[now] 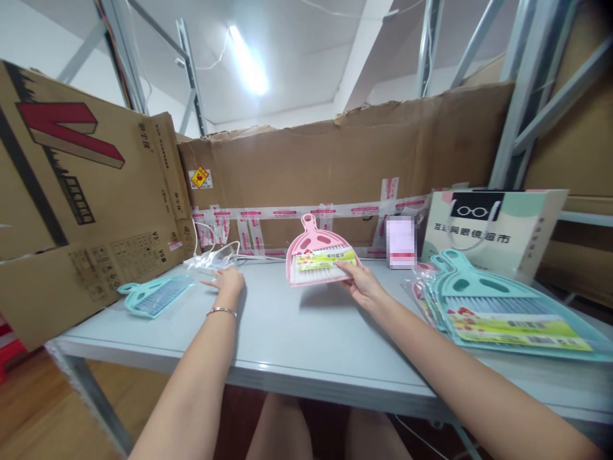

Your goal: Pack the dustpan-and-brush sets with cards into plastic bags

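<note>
My right hand [366,287] grips the lower right edge of a pink dustpan-and-brush set [318,243] and holds it a little above the table. The set has white bristles, a yellow-green label and its handle pointing up. My left hand [228,280] rests at the back left, thumb stretched out, at a small heap of clear plastic bags [211,259]; its fingertips are partly hidden, and I cannot tell whether they touch the plastic. Left of it lies a turquoise dustpan-and-brush set [158,297] in clear plastic.
A stack of turquoise and pink dustpan sets [493,281] fills the table's right side, before a paper gift bag [541,217]. A blurred upright card [401,243] stands near the back. Cardboard [345,153] walls the back, and a large box [90,179] the left. White cables [261,258] run behind.
</note>
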{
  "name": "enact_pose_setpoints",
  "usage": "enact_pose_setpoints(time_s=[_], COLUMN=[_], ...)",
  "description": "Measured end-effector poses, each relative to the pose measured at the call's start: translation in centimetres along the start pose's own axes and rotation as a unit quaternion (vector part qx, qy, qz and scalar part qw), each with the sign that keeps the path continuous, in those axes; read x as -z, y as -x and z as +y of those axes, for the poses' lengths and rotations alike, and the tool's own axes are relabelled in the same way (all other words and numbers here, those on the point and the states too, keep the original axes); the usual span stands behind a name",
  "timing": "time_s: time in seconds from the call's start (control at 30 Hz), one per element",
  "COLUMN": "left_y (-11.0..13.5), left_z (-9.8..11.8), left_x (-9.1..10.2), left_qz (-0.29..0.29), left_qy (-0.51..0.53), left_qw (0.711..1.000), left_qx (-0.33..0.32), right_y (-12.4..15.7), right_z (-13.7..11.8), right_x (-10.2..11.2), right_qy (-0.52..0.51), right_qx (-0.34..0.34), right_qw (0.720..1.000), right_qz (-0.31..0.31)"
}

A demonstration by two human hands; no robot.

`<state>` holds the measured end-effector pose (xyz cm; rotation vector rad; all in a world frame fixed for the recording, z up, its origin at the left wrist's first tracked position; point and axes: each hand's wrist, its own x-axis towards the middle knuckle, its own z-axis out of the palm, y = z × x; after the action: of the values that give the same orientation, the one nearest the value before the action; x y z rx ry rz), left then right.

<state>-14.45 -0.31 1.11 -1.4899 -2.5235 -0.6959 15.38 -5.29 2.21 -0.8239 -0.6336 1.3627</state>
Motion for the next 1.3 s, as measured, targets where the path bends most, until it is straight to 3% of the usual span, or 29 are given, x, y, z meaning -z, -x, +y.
enact_pose_setpoints(time_s=[0.17, 0.3, 0.43, 0.5, 0.63, 0.7, 0.87, 1.03, 1.17, 1.3], left_y=[1.9, 2.7, 2.4, 2.1, 1.5, 1.3, 1.0, 0.8, 1.0, 1.6], left_z=[3.6, 5.1, 4.5, 3.9, 3.2, 3.3, 3.6, 3.3, 3.5, 4.2], left_x=[1.6, 1.3, 0.5, 0.4, -0.2, -0.5, -0.3, 0.9, 1.3, 1.6], left_qz=[0.017, -0.085, -0.140, -0.148, -0.229, -0.242, -0.155, -0.016, 0.017, 0.004], left_qy=[0.033, 0.041, 0.046, 0.076, 0.113, 0.106, 0.112, 0.133, 0.157, 0.164], left_qw=[0.980, 0.943, 0.919, 0.912, 0.886, 0.883, 0.911, 0.944, 0.939, 0.911], left_qx=[-0.195, -0.318, -0.366, -0.376, -0.386, -0.388, -0.365, -0.303, -0.305, -0.379], right_y=[-0.2, -0.1, -0.1, -0.1, -0.1, -0.1, -0.3, 0.4, 0.9, 0.7], right_z=[-0.1, -0.3, -0.4, -0.4, -0.3, -0.3, -0.8, -1.3, -0.6, 0.0], right_x=[0.2, 0.2, 0.3, 0.3, 0.4, 0.5, 0.8, 1.1, 1.1, 1.1], right_qy=[-0.008, 0.001, 0.015, 0.023, 0.036, 0.043, 0.069, 0.145, 0.227, 0.230], right_qx=[0.008, 0.003, 0.000, 0.001, 0.001, -0.003, -0.019, -0.072, -0.103, -0.100], right_qw=[1.000, 1.000, 1.000, 1.000, 0.999, 0.999, 0.997, 0.974, 0.952, 0.953], right_qz=[0.004, 0.012, 0.017, 0.018, 0.006, -0.001, -0.030, -0.155, -0.175, -0.169])
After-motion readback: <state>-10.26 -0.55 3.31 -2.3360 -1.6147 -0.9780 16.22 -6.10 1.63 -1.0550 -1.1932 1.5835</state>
